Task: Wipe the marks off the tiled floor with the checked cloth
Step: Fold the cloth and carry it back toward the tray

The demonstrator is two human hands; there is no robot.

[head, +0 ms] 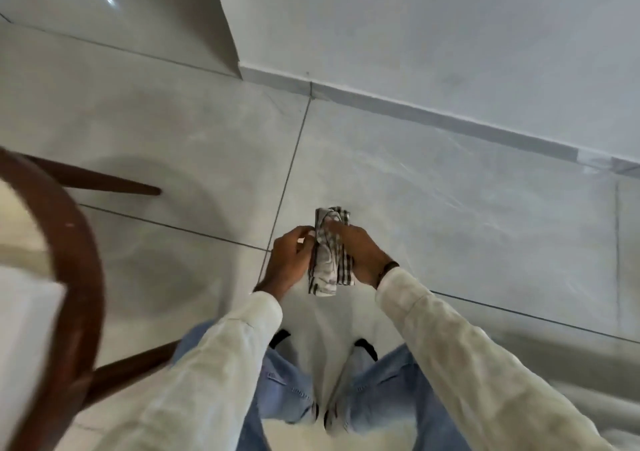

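Observation:
The checked cloth, white with dark stripes, is folded into a narrow bundle and held in the air above the pale grey tiled floor. My left hand grips its left edge. My right hand closes over its right side, fingers across the top fold. Both arms wear cream sleeves. Faint whitish streaks show on the tile to the right of my hands. My jeans and sandalled feet appear below the cloth.
A dark wooden round table rim with splayed legs stands at the left. A white wall with a skirting strip runs diagonally across the back, with a wall corner at top left.

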